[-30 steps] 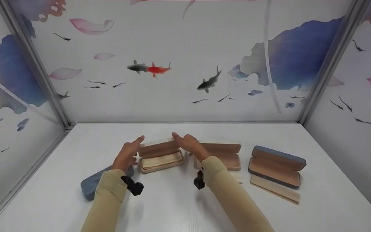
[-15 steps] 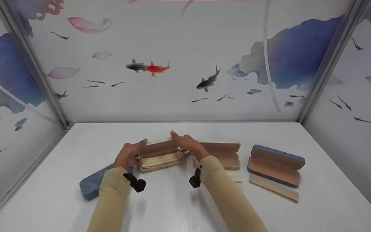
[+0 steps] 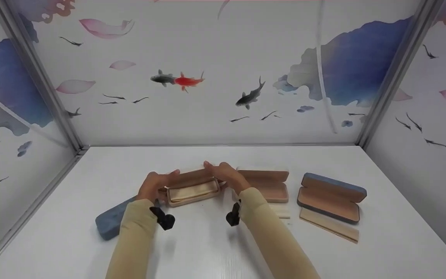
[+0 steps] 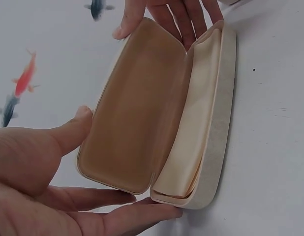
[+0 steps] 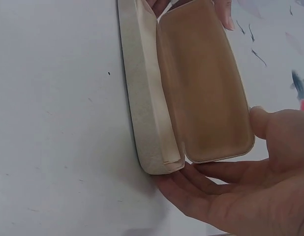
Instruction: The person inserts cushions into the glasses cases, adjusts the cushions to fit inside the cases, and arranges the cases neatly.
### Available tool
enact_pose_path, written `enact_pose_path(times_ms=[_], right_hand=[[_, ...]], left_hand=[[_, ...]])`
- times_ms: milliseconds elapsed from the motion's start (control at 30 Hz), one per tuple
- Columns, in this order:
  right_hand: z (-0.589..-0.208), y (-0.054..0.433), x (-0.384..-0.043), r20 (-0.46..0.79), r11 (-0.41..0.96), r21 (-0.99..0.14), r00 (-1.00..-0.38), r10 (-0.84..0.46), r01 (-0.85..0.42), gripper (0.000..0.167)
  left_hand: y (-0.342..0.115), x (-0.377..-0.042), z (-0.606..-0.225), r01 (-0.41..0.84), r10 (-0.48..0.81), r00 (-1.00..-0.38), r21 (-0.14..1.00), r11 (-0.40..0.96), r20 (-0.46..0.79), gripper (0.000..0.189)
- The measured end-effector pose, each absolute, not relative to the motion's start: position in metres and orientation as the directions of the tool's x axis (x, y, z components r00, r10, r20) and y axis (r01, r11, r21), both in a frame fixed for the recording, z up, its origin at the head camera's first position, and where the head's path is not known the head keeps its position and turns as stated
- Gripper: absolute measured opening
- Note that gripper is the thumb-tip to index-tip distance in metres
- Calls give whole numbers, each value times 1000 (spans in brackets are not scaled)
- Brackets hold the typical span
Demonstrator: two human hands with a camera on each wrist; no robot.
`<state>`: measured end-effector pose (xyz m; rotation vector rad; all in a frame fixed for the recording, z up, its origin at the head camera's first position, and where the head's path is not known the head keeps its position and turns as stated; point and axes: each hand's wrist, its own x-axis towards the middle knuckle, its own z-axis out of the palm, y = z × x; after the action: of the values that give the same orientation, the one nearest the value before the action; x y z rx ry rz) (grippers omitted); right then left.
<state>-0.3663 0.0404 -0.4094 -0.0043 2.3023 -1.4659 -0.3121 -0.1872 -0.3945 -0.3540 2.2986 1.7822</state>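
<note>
In the middle of the table, a cream glasses case [image 3: 192, 179] stands with its lid raised, showing a brown lining. A folded cream cleaning cloth [image 4: 191, 113] lies in its lower half. My left hand [image 3: 154, 186] grips the case's left end, the thumb against the lid's outer edge and the fingers along the end and lower half. At the opposite end my right hand [image 3: 227, 175] grips it the same way, its thumb [image 5: 259, 120] on the lid's edge and its fingers by the hinge and base.
A closed blue glasses case [image 3: 110, 221] lies beside my left forearm. To the right are a second opened cream case [image 3: 279, 192] and an opened blue case [image 3: 327, 205], with folded cloths [image 3: 329, 225] in front. Patterned walls [image 3: 223, 128] border the table.
Both hands have closed in on the cream case's ends from slightly apart and now hold it. The left hand has moved right to reach its end. The other cases stay put.
</note>
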Motion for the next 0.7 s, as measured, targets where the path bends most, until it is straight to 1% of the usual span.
enact_pose_path(times_ms=[100, 267, 400, 500, 633, 700], right_hand=[[-409, 41, -365, -352, 466, -856, -912, -211, 222, 88], [-409, 40, -364, -370, 501, -834, -907, -203, 229, 85], [-407, 41, -365, -361, 469, -854, -906, -221, 225, 81], [-407, 44, -364, -341, 429, -878, -907, -248, 213, 84], [-407, 48, -362, -326, 425, -885, -906, -270, 191, 85], [-408, 49, -362, -333, 438, -878, -905, -265, 195, 82]], left_hand=[[-189, -309, -394, -299, -42, -953, 918, 261, -299, 78], [-194, -314, -393, -365, -42, -928, 878, 309, -371, 78], [-194, -319, -391, -397, -35, -910, 847, 354, -413, 78], [-192, -320, -388, -400, -18, -904, 832, 385, -427, 75], [-190, -319, -386, -406, -10, -897, 815, 414, -442, 76], [-189, -319, -386, -402, -10, -898, 811, 424, -440, 77]])
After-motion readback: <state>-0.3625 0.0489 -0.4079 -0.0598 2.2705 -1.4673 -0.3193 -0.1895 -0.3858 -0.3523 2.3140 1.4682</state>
